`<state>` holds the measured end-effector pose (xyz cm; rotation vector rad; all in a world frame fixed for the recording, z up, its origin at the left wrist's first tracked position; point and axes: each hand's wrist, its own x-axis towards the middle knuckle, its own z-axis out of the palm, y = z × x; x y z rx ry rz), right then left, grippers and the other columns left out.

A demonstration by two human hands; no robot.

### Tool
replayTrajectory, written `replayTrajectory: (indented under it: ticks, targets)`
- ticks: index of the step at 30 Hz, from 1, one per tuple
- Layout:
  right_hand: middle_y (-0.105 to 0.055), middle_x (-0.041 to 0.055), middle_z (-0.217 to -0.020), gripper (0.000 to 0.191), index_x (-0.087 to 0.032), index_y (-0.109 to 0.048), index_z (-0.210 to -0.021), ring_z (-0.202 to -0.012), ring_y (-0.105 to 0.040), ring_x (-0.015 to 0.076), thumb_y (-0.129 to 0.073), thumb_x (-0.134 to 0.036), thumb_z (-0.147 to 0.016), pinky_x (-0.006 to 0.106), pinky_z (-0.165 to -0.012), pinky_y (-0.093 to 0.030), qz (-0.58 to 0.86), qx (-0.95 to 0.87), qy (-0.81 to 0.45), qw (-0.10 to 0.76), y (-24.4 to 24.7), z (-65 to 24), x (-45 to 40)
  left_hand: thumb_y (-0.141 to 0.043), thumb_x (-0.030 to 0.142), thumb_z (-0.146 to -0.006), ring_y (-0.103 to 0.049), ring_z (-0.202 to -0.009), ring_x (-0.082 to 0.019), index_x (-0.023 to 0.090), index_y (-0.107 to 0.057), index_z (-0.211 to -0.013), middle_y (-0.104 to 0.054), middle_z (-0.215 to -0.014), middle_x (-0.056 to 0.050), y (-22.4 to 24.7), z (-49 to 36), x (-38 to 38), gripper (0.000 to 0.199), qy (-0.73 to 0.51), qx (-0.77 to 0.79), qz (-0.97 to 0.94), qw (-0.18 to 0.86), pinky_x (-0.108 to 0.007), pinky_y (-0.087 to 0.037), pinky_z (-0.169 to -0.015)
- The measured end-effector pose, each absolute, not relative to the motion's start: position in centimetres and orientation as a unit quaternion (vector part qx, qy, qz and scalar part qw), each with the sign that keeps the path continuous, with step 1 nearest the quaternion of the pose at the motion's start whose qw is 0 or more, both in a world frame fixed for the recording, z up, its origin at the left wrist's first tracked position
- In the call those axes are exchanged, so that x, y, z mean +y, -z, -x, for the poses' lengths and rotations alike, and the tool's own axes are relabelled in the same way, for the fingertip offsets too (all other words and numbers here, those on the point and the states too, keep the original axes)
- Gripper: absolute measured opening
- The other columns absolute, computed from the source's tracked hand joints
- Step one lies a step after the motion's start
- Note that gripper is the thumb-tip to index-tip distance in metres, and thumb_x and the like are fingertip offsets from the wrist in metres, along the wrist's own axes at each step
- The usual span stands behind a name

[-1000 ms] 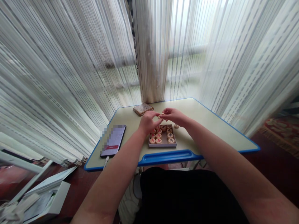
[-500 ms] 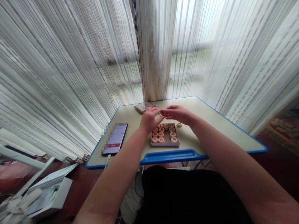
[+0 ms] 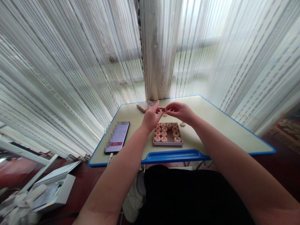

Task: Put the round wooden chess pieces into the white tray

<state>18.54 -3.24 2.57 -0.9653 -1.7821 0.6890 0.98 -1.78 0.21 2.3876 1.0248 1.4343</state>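
Observation:
Between the fingertips of my left hand (image 3: pixel 151 116) and my right hand (image 3: pixel 180 112), a round wooden chess piece (image 3: pixel 164 110) with a dark character is held above the table. Another pale piece (image 3: pixel 165 115) lies on the table just beneath it. Nearer to me, a shallow box (image 3: pixel 168 143) holds several round pieces, red-marked ones on the left and dark-marked ones on the right, with a gap in its middle towards the front. One loose piece (image 3: pixel 182 124) rests outside the box, by its back right corner.
A phone (image 3: pixel 117 137) with a cable lies at the table's left. A flat patterned box (image 3: pixel 145 106) sits at the back, partly behind my left hand. The table (image 3: pixel 225 134) has a blue rim and a blue front tray (image 3: pixel 173 155). Curtains hang behind it.
The held piece now shows its marked face, and the piece beneath it is easier to see. My fingers have shifted around it. The whole view has moved slightly.

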Motion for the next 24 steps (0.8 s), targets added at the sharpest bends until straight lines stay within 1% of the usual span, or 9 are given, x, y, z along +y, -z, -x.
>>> replayTrajectory:
  ticks: [3, 5, 9, 14, 17, 21, 24]
  targets:
    - [-0.065, 0.0031, -0.072, 0.021, -0.017, -0.062, -0.075, -0.061, -0.058, 0.0129, -0.068, -0.034, -0.065, 0.028, -0.058, -0.049, 0.406, -0.759, -0.206, 0.465, -2.6, -18.7, -3.3, -0.059, 0.02, -0.08, -0.061, -0.078, -0.014, 0.017, -0.037, -0.137, -0.069, -0.098, -0.008, -0.1, -1.0, -1.7, 0.061, -0.482, 0.33, -0.805, 0.108, -0.032, -0.051, -0.081]
    - [-0.066, 0.0033, -0.073, 0.019, -0.017, -0.062, -0.077, -0.062, -0.058, 0.0132, -0.067, -0.033, -0.066, 0.028, -0.059, -0.05, 0.402, -0.773, -0.176, 0.458, -2.6, -18.8, -3.3, -0.059, 0.021, -0.08, -0.062, -0.078, -0.014, 0.016, -0.036, -0.137, -0.069, -0.098, -0.008, 0.0, -1.0, -1.8, 0.062, -0.484, 0.325, -0.803, 0.122, -0.032, -0.051, -0.082]
    - [-0.067, 0.0031, -0.076, 0.018, -0.018, -0.065, -0.084, -0.062, -0.058, 0.0132, -0.064, -0.029, -0.069, 0.028, -0.06, -0.05, 0.393, -0.793, -0.141, 0.444, -2.4, -18.9, -3.1, -0.06, 0.024, -0.079, -0.063, -0.08, -0.015, 0.015, -0.031, -0.14, -0.069, -0.097, -0.009, 0.0, -1.1, -1.9, 0.068, -0.486, 0.332, -0.796, 0.145, -0.032, -0.051, -0.082]
    - [-0.064, 0.0039, -0.08, 0.018, -0.019, -0.066, -0.082, -0.065, -0.056, 0.0141, -0.065, -0.03, -0.068, 0.029, -0.062, -0.049, 0.407, -0.805, -0.107, 0.419, -2.4, -19.1, -3.0, -0.062, 0.02, -0.076, -0.063, -0.081, -0.014, 0.015, -0.027, -0.141, -0.069, -0.097, -0.008, -0.4, -1.3, -2.4, 0.074, -0.48, 0.352, -0.785, 0.169, -0.031, -0.05, -0.082]
    - [-0.059, 0.0052, -0.084, 0.021, -0.018, -0.067, -0.082, -0.067, -0.054, 0.0142, -0.067, -0.031, -0.065, 0.029, -0.063, -0.048, 0.43, -0.807, -0.103, 0.391, -2.9, -19.4, -3.6, -0.063, 0.021, -0.073, -0.062, -0.093, -0.018, 0.014, -0.034, -0.137, -0.067, -0.104, -0.01, -0.6, -1.2, -2.6, 0.071, -0.454, 0.384, -0.782, 0.185, -0.033, -0.049, -0.085]
    - [-0.055, 0.004, -0.084, 0.024, -0.018, -0.068, -0.082, -0.07, -0.052, 0.0146, -0.068, -0.034, -0.064, 0.029, -0.064, -0.046, 0.446, -0.836, -0.155, 0.281, -3.7, -19.9, -5.6, -0.064, 0.019, -0.067, -0.055, -0.11, -0.023, 0.015, -0.05, -0.125, -0.061, -0.119, -0.011, -0.3, -1.1, -2.4, 0.06, -0.362, 0.428, -0.797, 0.224, -0.039, -0.045, -0.093]
    - [-0.054, 0.0034, -0.084, 0.026, -0.018, -0.067, -0.085, -0.072, -0.052, 0.0151, -0.066, -0.036, -0.066, 0.029, -0.066, -0.045, 0.446, -0.847, -0.19, 0.216, -4.0, -20.2, -6.8, -0.063, 0.015, -0.063, -0.049, -0.119, -0.026, 0.018, -0.054, -0.121, -0.055, -0.127, -0.01, 0.2, -1.0, -2.2, 0.059, -0.311, 0.431, -0.814, 0.234, -0.041, -0.04, -0.099]
